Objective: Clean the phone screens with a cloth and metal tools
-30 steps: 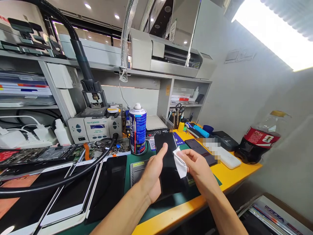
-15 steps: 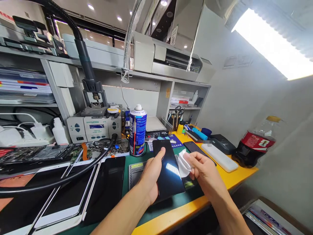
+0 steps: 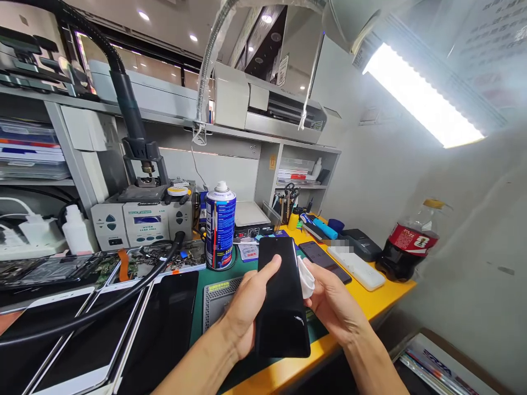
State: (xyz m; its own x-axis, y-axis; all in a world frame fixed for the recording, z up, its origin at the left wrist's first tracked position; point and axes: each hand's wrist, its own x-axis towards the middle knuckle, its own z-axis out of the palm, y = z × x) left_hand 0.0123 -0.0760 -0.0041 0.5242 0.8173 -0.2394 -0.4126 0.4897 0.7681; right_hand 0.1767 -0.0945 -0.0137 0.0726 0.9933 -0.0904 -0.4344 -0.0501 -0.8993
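Observation:
A black phone (image 3: 284,307) is held up above the green mat, its dark glossy face toward me. My left hand (image 3: 251,302) grips it from the left side, with the thumb lying on the screen. In my right hand (image 3: 331,299) a folded white cloth (image 3: 305,278) is pinched between thumb and fingers. The cloth lies against the phone's right edge. Some of the right fingers are hidden behind the cloth and the phone.
A blue spray can (image 3: 221,227) stands behind the hands. Several tablets (image 3: 171,323) lie at left under a black hose (image 3: 123,299). A white power bank (image 3: 356,267) and a cola bottle (image 3: 411,241) are at right.
My right hand has moved left, bringing the cloth to the phone's edge. The phone is turned more upright in view, and the light's reflection on its screen has shrunk. The view has shifted slightly.

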